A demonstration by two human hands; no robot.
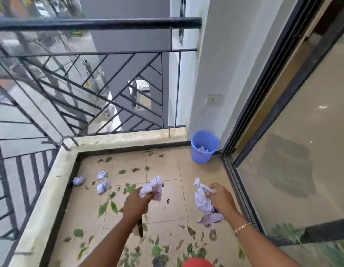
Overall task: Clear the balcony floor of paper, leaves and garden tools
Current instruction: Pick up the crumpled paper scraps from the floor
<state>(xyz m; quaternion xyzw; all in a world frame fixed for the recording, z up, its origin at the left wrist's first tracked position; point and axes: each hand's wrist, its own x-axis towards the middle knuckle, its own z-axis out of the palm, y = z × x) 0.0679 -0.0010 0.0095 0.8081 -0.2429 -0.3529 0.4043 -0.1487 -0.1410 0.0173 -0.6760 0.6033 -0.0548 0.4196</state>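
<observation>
**Head view: both hands holding paper, bucket in far right corner**

- Left hand [136,203]: fingers curled tight round a crumpled white paper wad [152,186], held above the middle of the balcony floor [163,166].
- Right hand [219,196]: fingers and thumb pinch a second paper wad [202,199], which is larger and hangs below the fist. Thin bracelet [242,227] on that wrist.
- Pale lilac scrap [211,219] just under the second wad. Cannot tell whether it hangs from the wad or lies on the tiles.
- Three paper balls [103,186] lie on the floor near its left edge, close together, the leftmost against the dark skirting.
- Leaves [102,208]: green, strewn over most of the floor. Thickest along the near edge, with a few along the far edge.
- Blue bucket [203,157]: upright in the far right corner, against the white wall and just beside the frame of the sliding glass door [294,151]. White paper shows inside it.
- Dark narrow object [140,229] on the floor, partly hidden under the left forearm. Identity unclear.
- Black metal railing [98,24] runs along the far and left edges.
</observation>
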